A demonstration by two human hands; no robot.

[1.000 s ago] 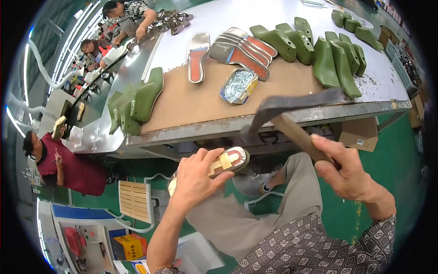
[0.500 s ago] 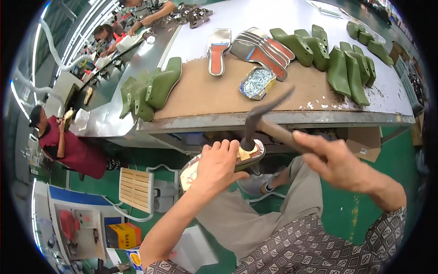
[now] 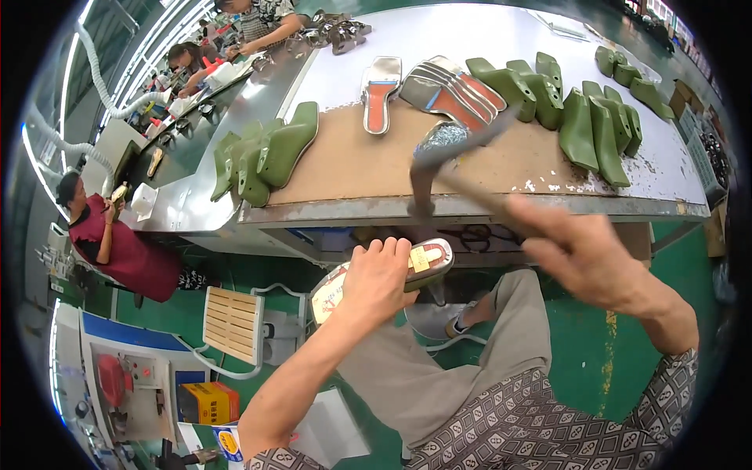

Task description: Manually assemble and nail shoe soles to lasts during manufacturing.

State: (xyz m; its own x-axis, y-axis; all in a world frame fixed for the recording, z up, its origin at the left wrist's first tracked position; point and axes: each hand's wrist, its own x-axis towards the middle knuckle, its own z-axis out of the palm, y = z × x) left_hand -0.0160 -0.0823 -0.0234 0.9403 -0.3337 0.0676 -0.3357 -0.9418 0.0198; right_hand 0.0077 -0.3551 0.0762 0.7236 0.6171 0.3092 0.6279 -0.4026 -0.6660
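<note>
A green shoe last with a reddish insole strapped on its upturned sole (image 3: 440, 252) lies above my lap. My left hand (image 3: 378, 276) is wrapped over its middle, holding it, with the fingers curled across the insole and the thumb on the near side. Pale yellow pieces show on the insole at both sides of that hand. In my right hand (image 3: 580, 254) is the wooden handle of a hammer (image 3: 423, 176), gripped in a closed fist. The hammer's dark curved head hangs in the air above the last's right end, apart from it, slightly blurred.
On the workbench (image 3: 345, 168) stand green shoe lasts (image 3: 286, 149) at left and more lasts (image 3: 599, 129) at right. Between them lie metal-edged insoles (image 3: 454, 88) and a box of nails (image 3: 442, 139), partly behind the hammer. A slatted stool (image 3: 233, 329) and a co-worker (image 3: 117, 243) are at left.
The hammer has risen from the insole's right end and now hangs above it. My left hand and the shoe last have stayed nearly in place.
</note>
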